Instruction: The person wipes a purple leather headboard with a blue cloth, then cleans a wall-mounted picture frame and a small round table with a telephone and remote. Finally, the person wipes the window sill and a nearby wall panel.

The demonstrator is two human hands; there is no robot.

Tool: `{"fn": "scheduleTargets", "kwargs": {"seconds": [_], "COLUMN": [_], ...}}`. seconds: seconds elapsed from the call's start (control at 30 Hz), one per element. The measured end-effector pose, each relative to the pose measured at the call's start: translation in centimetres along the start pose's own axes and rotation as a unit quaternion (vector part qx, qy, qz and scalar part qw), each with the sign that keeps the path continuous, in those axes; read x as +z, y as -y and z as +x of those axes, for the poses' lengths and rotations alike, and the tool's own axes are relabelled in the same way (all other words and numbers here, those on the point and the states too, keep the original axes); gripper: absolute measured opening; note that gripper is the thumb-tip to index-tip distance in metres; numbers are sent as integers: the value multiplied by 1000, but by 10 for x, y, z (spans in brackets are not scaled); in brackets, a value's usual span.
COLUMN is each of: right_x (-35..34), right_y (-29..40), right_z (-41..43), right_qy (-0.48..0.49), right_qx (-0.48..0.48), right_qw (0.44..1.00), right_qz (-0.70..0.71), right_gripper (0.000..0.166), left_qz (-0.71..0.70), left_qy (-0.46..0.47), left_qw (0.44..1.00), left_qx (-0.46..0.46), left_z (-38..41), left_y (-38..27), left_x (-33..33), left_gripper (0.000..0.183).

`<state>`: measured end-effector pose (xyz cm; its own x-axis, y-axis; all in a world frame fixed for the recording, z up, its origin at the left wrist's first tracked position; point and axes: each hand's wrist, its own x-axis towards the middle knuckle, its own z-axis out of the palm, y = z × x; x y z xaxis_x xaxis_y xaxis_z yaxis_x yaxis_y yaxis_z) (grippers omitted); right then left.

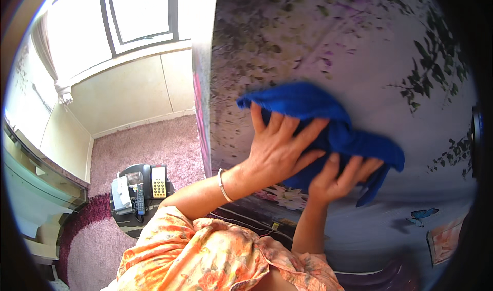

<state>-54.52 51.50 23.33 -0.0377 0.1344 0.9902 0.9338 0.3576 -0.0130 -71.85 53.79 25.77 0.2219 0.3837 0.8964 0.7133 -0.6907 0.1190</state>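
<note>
A blue cloth (308, 98) is spread against a wall (369, 94) printed with a floral mural of leaves, blossoms and a butterfly. My left hand (275, 146) presses on the cloth with its fingers spread, the fingertips tucked under the folded upper edge. Lower and to the right, my right hand (341, 177) grips the cloth, its fingers partly hidden in the folds. One corner of the cloth hangs below my right hand. A pale bangle (223, 186) circles my left wrist.
Left of the wall's edge, a small dark table (127, 218) holds a telephone (158, 181), a remote control (139, 198) and a tissue box (121, 194). Beyond are purple carpet (154, 141) and a window (138, 14). Cables (250, 223) run low along the wall; a framed picture (446, 239) is at lower right.
</note>
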Motion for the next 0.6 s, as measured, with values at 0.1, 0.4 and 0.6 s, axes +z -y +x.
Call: {"fn": "scheduleTargets", "kwargs": {"seconds": [0.1, 0.4, 0.6], "right_x": [34, 63, 28], "right_y": [53, 94, 45], "right_z": [20, -137, -196], "right_qy": [62, 197, 232], "right_qx": [-22, -56, -26], "right_qw": [996, 966, 967], "right_qz": [53, 156, 105], "right_gripper": [43, 13, 30], "left_qz": [62, -28, -94], "left_qy": [-41, 36, 92], "left_qw": [997, 986, 978], "left_qx": [-2, -162, -160], "left_z": [-3, -211, -208], "left_y": [34, 85, 57], "left_x": [-14, 27, 17], "left_gripper": [78, 71, 63]}}
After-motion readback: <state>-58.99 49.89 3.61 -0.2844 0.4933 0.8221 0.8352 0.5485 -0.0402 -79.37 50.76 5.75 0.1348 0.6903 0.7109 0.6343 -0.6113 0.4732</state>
